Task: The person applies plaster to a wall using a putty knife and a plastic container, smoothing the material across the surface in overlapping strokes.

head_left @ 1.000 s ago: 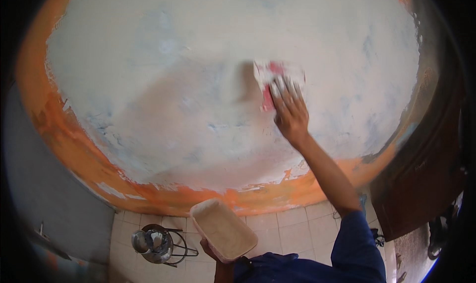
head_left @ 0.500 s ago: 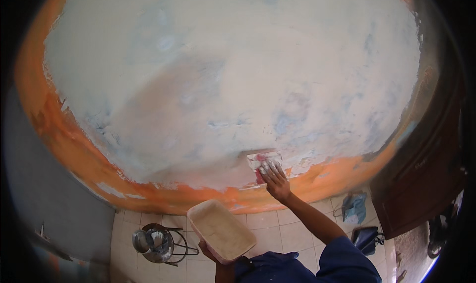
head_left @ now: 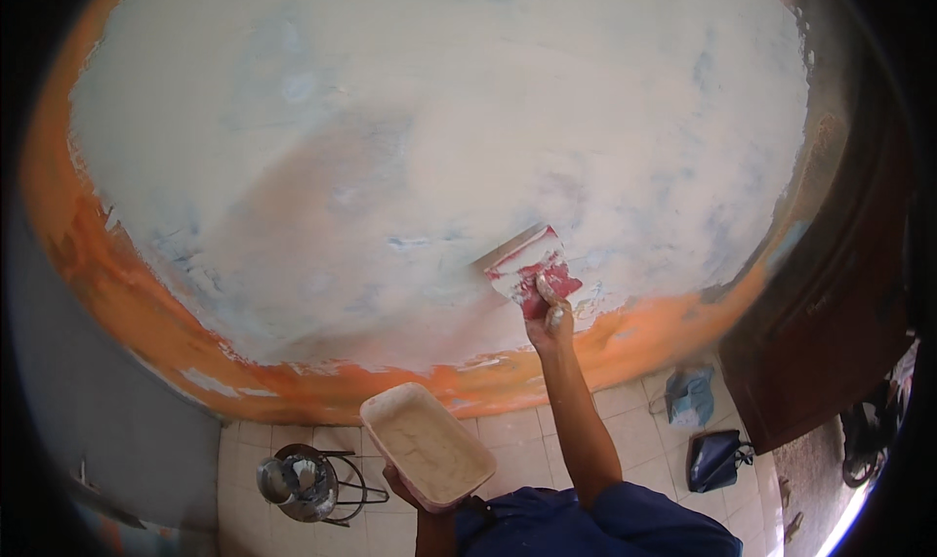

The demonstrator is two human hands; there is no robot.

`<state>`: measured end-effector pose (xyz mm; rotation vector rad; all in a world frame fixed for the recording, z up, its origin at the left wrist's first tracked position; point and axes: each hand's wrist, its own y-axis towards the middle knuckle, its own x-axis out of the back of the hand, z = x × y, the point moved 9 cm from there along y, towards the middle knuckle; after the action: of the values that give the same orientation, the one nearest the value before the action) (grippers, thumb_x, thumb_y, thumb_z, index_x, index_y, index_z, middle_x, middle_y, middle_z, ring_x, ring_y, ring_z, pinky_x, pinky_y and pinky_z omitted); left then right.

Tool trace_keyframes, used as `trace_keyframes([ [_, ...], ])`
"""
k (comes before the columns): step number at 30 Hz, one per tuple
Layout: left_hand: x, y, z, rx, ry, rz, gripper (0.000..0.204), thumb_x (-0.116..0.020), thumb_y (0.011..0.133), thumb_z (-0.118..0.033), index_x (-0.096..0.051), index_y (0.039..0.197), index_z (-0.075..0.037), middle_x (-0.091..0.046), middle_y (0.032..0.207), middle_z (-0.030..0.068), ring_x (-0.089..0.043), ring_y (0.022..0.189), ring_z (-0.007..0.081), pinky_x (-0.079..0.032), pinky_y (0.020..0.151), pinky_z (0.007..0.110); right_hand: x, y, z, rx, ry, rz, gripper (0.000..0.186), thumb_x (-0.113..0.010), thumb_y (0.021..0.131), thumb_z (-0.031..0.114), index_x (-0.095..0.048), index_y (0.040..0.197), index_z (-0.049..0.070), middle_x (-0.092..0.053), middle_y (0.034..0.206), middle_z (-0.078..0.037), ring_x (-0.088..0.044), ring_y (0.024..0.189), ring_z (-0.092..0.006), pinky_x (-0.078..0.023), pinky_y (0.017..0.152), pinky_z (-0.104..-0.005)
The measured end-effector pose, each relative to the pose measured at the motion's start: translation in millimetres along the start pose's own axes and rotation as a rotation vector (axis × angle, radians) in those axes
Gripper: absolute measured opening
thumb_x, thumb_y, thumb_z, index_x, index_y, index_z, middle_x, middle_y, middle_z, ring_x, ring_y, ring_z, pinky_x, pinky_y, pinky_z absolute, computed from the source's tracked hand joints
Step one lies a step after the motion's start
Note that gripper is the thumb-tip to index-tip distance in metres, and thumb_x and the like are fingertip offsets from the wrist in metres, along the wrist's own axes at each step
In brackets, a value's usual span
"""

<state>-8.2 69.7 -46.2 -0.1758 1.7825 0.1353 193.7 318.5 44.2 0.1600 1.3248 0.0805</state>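
Note:
My right hand [head_left: 552,315] is wrapped round a red putty spreader [head_left: 533,266] smeared with white paste, thumb on its face. The spreader is at the lower middle of the wall [head_left: 410,166], its wide edge up and to the left; whether it touches the wall I cannot tell. Pale filler coats most of the wall, with bluish patches and an orange painted border [head_left: 322,386] around the lower part. My left hand [head_left: 402,483], partly hidden, grips a rectangular plastic tub [head_left: 476,473] by its left side. Cream-coloured paste lies in the tub.
On the tiled floor [head_left: 512,459], a round stool [head_left: 361,494] bears a metal container [head_left: 278,481] at left. A blue cloth-like item [head_left: 690,397] and a dark bag [head_left: 712,459] lie right, near a dark brown door [head_left: 820,332]. A grey surface [head_left: 117,332] rises at left.
My right hand has moved the spreader up the wall and turned it, so its red face and my thumb now show. The tub stays almost in place in my left hand.

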Motion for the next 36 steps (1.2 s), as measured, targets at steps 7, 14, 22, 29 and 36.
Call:
trace_keyframes([
  [7, 29, 3, 2, 0.055, 0.053, -0.007, 0.079, -0.038, 0.081, -0.071, -0.032, 0.141, -0.021, -0.041, 0.138, 0.0082, -0.048, 0.119, 0.0335, -0.047, 0.087, 0.060, 46, 41, -14, 0.064, -0.148, -0.299, 0.017, -0.065, 0.084, 0.003, -0.060, 0.101, 0.002, -0.063, 0.093, -0.009, -0.061, 0.087, -0.0206, -0.052, 0.079, -0.0366],
  [14, 39, 12, -11, -0.138, 0.616, 0.122, 0.088, -0.047, 0.081, -0.068, -0.013, 0.145, -0.017, -0.033, 0.141, 0.0099, -0.044, 0.123, 0.0300, -0.047, 0.093, 0.053, 79, 42, -8, 0.104, -0.377, -0.658, 0.021, -0.074, 0.079, 0.012, -0.059, 0.086, -0.001, -0.061, 0.080, -0.007, -0.060, 0.076, -0.0199, -0.053, 0.068, -0.0382],
  [22, 18, 30, 5, 0.086, 0.039, 0.065, 0.084, -0.041, 0.081, -0.071, -0.025, 0.144, -0.018, -0.037, 0.140, 0.0086, -0.045, 0.122, 0.0316, -0.047, 0.092, 0.055, 81, 31, -12, 0.038, -0.402, -0.759, 0.023, -0.075, 0.078, 0.012, -0.058, 0.086, -0.002, -0.062, 0.080, -0.010, -0.061, 0.077, -0.0212, -0.053, 0.069, -0.0392],
  [29, 31, 27, 7, 0.131, 0.019, 0.090, 0.083, -0.038, 0.080, -0.074, -0.029, 0.142, -0.019, -0.040, 0.140, 0.0080, -0.047, 0.121, 0.0349, -0.048, 0.088, 0.059, 147, 2, -41, -0.111, -0.262, -0.857, 0.025, -0.072, 0.082, 0.017, -0.058, 0.098, 0.005, -0.063, 0.087, -0.007, -0.061, 0.078, -0.0204, -0.053, 0.069, -0.0387],
  [36, 39, 20, -5, -0.024, 0.200, -0.025, 0.071, -0.034, 0.087, -0.065, -0.033, 0.140, -0.018, -0.047, 0.132, 0.0072, -0.054, 0.114, 0.0307, -0.049, 0.088, 0.056, 178, -63, -20, -0.015, -0.534, -0.726, 0.007, -0.060, 0.089, 0.008, -0.059, 0.093, 0.003, -0.063, 0.087, -0.008, -0.062, 0.081, -0.0172, -0.053, 0.066, -0.0323],
])
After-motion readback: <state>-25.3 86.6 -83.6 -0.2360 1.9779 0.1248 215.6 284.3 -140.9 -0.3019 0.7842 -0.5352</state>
